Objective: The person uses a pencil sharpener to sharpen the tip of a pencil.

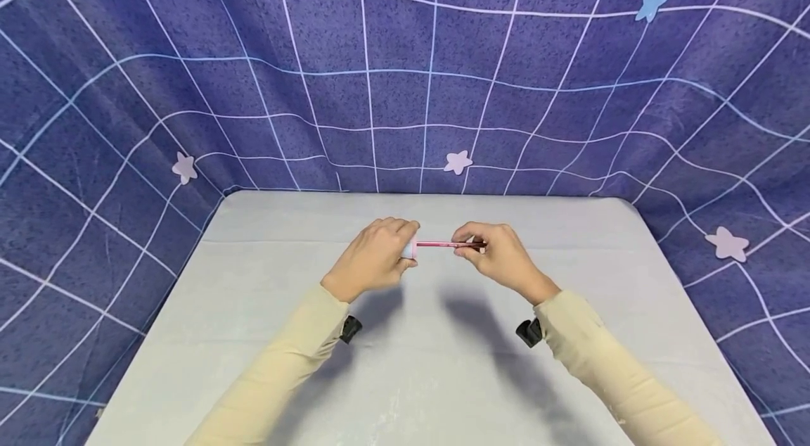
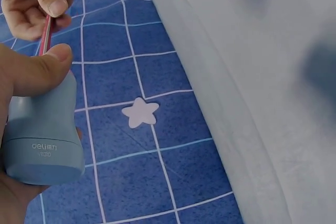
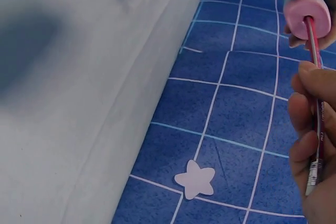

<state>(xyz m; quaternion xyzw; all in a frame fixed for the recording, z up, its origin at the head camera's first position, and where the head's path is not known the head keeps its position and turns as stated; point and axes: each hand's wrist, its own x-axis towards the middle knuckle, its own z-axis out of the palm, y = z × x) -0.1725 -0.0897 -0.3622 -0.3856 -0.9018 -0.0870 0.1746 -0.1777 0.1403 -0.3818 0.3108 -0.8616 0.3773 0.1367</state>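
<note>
Starry purple-blue cloth (image 1: pixel 399 98) behind a pale table (image 1: pixel 411 376), and a red striped pencil (image 1: pixel 435 244) nose-first in a blue sharpener (image 2: pixel 44 129).

Both hands are up over the table, toward its far edge and about midway between the side edges. Left hand (image 1: pixel 376 252) is wrapped around the sharpener, pink end (image 3: pixel 298 17) facing the right hand (image 1: pixel 496 252). That one pinches the pencil between thumb and fingers, toward its silver end (image 3: pixel 314 171), so some bare shaft shows between the hands. Key bit is the angle imo: the pencil runs left to right, roughly parallel to the far edge, pretty much straight into the pink end. Left hand's nearer the hole, right hand's further out along the shaft. Can't tell how deep the tip sits, it's hidden inside.
</note>
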